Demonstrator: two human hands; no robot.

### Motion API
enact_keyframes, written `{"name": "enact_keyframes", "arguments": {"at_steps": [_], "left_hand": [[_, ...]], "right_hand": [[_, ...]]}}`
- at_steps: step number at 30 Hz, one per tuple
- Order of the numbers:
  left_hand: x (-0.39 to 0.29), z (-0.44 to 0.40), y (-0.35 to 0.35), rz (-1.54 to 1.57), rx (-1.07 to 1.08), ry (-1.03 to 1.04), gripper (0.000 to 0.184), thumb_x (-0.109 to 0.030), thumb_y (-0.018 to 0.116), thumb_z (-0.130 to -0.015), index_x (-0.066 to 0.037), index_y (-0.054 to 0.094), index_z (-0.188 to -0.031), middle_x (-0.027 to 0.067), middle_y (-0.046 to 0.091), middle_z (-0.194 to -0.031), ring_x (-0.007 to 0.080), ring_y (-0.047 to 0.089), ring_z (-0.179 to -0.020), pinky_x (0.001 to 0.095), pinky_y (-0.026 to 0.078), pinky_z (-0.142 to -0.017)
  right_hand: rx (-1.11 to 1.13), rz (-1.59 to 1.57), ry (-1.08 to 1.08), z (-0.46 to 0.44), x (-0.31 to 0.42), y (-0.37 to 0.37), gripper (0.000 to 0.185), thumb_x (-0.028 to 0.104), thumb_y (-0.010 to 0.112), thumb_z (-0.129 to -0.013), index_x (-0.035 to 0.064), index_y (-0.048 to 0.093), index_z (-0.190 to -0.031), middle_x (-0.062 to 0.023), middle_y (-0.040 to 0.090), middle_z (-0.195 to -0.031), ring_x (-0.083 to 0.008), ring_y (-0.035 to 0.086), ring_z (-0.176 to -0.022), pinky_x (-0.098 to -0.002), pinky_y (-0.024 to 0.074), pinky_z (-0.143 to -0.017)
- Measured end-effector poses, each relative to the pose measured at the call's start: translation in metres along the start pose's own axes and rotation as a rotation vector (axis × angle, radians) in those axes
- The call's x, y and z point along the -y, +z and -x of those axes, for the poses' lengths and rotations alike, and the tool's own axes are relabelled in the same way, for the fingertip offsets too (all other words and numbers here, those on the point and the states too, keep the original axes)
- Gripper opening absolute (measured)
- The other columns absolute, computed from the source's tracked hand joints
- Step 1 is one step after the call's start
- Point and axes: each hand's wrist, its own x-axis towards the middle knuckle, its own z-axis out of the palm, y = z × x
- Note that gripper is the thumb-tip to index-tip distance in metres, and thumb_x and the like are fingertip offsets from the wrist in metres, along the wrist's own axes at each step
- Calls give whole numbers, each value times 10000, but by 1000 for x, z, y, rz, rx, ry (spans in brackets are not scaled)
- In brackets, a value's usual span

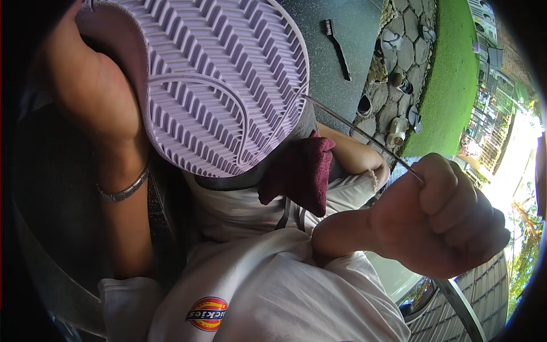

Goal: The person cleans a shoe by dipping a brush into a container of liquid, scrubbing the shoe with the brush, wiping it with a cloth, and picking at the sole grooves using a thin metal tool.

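A shoe with a lavender, zigzag-grooved sole is held up close, its sole turned towards me. My left hand grips it from the left side, with the fingers mostly hidden at the frame edge and behind the shoe. Closed in a fist, my right hand holds a thin metal rod. The rod's far end meets the right edge of the sole; its handle, if any, is hidden in the fist. Below the shoe, a maroon cloth lies over my lap.
A black brush lies on the dark speckled table. Beyond it, several shoes and sandals rest on a stone-paved strip beside green ground. A slatted metal chair stands at the lower right.
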Motion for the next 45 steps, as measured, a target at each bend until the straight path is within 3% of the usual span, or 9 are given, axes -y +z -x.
{"name": "enact_keyframes", "arguments": {"at_steps": [8,16,21,26,27,29,31,34,45], "left_hand": [[0,1,0,-17,26,-1,552,-298,520,-1034,-11,279,-1439,207,347,-1430,324,360,-1338,485,254,-1175],[-3,3,1,-36,58,-6,589,-319,513,-1037,-15,246,-1465,216,321,-1451,336,336,-1356,496,233,-1182],[-3,3,2,-49,83,-5,613,-332,508,-1039,-17,225,-1482,222,305,-1464,343,321,-1367,503,220,-1186],[-4,2,3,-56,111,-3,637,-346,504,-1041,-20,204,-1498,228,289,-1477,351,305,-1378,510,207,-1191],[-4,1,3,-56,117,-3,641,-349,503,-1042,-20,200,-1501,229,285,-1479,352,302,-1380,511,204,-1191],[-4,-1,3,-63,126,2,651,-354,501,-1042,-21,191,-1508,231,279,-1484,355,296,-1385,514,199,-1193],[-4,-1,2,-67,134,0,660,-359,499,-1043,-22,183,-1515,234,273,-1489,358,290,-1389,517,194,-1195],[-5,-2,1,-81,144,-1,674,-367,496,-1045,-24,170,-1525,237,263,-1497,362,281,-1396,521,186,-1198],[-5,-2,3,-99,183,-1,727,-397,486,-1049,-30,124,-1561,250,227,-1526,379,248,-1420,536,158,-1208]], "right_hand": [[-33,37,-36,2,-5,5,387,130,449,-926,231,335,-571,96,270,-494,-44,208,-423,-238,152,-480],[446,-52,110,-34,-6,-31,403,63,448,-850,245,307,-520,94,327,-455,-29,215,-358,-242,75,-404],[525,-379,296,-67,-22,-61,441,22,430,-879,247,291,-526,93,323,-451,-19,207,-359,-235,85,-390],[402,-756,455,-93,-57,-96,413,25,406,-915,226,361,-558,82,276,-469,-27,212,-383,-214,130,-394],[465,-798,468,-101,-73,-118,395,139,394,-1012,192,384,-621,66,287,-490,-76,238,-420,-250,176,-413],[402,-930,544,-95,-87,-126,401,174,391,-1043,175,396,-643,60,293,-498,-93,246,-433,-261,195,-419],[136,-1104,667,-78,-87,-120,404,16,409,-913,210,373,-561,79,281,-472,-27,208,-387,-210,142,-392],[101,-1132,566,-59,-81,-116,404,9,407,-913,200,363,-560,81,281,-472,-21,215,-391,-212,154,-394],[183,-314,179,-38,0,-88,425,77,427,-945,209,305,-561,86,273,-496,-32,220,-422,-220,193,-458]]}}
